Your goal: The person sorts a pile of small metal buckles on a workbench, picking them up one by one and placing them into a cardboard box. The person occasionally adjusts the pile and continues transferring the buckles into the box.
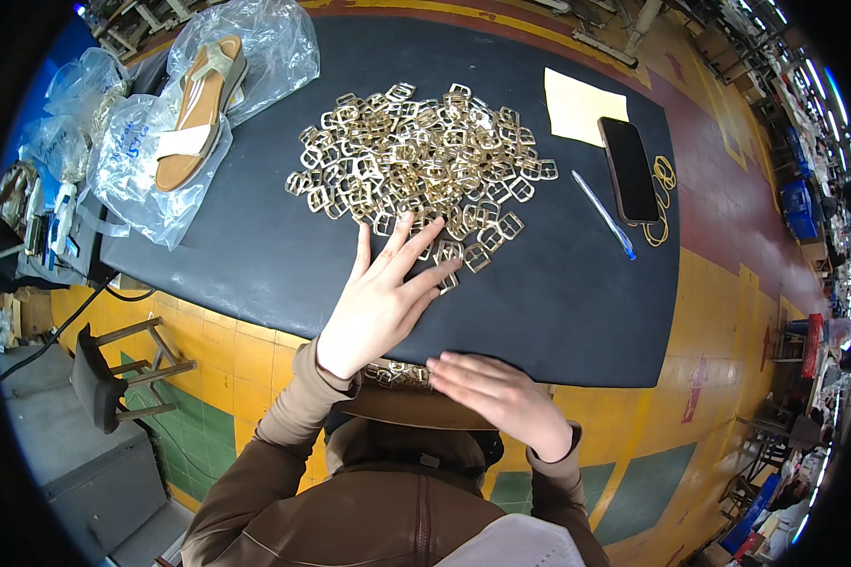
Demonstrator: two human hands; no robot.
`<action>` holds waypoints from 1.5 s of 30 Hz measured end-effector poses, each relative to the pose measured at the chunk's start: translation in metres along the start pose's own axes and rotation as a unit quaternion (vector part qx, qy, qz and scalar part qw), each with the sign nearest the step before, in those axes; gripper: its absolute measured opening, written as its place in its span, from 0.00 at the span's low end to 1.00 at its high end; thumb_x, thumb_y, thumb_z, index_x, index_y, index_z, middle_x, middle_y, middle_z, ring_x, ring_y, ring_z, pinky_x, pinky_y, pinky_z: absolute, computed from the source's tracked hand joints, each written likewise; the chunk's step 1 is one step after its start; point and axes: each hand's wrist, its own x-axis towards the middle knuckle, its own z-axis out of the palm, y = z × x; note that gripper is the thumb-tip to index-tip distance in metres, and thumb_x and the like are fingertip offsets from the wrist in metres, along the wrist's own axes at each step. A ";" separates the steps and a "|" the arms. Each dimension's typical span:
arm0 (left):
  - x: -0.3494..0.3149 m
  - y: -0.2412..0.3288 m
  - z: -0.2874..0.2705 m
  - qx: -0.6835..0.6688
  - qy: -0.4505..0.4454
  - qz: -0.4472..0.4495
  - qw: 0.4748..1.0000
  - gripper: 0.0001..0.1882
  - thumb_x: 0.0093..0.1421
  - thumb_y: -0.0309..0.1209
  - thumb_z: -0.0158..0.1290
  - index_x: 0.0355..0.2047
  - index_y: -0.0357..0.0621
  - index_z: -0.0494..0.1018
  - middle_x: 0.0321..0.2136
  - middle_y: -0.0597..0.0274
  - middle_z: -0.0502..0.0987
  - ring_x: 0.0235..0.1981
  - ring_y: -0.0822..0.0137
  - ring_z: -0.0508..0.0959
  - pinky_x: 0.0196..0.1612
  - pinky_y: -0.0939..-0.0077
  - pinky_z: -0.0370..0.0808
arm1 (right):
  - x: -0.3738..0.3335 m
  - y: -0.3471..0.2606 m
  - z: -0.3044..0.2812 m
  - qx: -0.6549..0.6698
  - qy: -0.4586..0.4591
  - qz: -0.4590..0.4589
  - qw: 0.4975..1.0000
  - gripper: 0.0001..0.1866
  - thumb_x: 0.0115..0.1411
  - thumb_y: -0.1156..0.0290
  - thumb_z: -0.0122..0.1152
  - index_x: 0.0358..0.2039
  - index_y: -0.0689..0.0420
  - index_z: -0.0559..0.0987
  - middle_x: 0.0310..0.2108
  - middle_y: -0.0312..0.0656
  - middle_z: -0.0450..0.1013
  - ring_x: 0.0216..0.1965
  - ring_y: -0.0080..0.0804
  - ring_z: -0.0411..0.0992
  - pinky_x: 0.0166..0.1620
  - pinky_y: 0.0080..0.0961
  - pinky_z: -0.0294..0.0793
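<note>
A broad pile of gold-coloured metal buckles [416,142] lies on the black tabletop [255,236]. My left hand [384,288] reaches over the near side of the pile, fingers spread, its fingertips on the closest buckles. A few buckles [478,257] lie just right of those fingertips. At the table's near edge, my right hand [490,389] is held flat with its fingers stretched out. Under its fingertips, more buckles [399,375] show in a brown container [388,404] below the edge, partly hidden by the hand.
A sandal [199,113] rests on clear plastic bags [132,180] at the far left. To the right are a yellow paper [581,106], a phone [630,170], a blue pen [605,215] and a yellow cord [665,175]. A chair [113,378] stands left of the table.
</note>
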 end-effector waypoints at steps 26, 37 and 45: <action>0.001 0.009 0.000 -0.092 0.100 -0.034 0.990 0.18 0.63 0.23 0.60 0.54 0.41 0.81 0.56 0.55 0.77 0.58 0.49 0.76 0.61 0.58 0.73 | 0.025 -0.021 0.021 -0.017 0.009 0.025 1.000 0.19 0.63 0.75 0.59 0.54 0.60 0.83 0.62 0.45 0.74 0.66 0.43 0.72 0.66 0.39 0.76; -0.027 0.010 -0.009 -0.217 0.076 -0.040 0.972 0.15 0.63 0.20 0.58 0.51 0.35 0.79 0.57 0.50 0.77 0.61 0.47 0.77 0.64 0.57 0.74 | 0.054 0.009 0.004 -0.005 0.186 0.085 0.979 0.22 0.65 0.75 0.67 0.60 0.59 0.81 0.66 0.53 0.71 0.64 0.52 0.72 0.64 0.44 0.74; 0.000 -0.017 -0.021 -0.096 0.131 -0.052 0.985 0.18 0.65 0.22 0.58 0.55 0.41 0.79 0.63 0.51 0.74 0.66 0.46 0.72 0.68 0.55 0.70 | 0.061 0.002 0.030 -0.058 0.054 0.023 0.997 0.23 0.66 0.69 0.67 0.60 0.61 0.79 0.66 0.51 0.72 0.68 0.48 0.70 0.69 0.44 0.71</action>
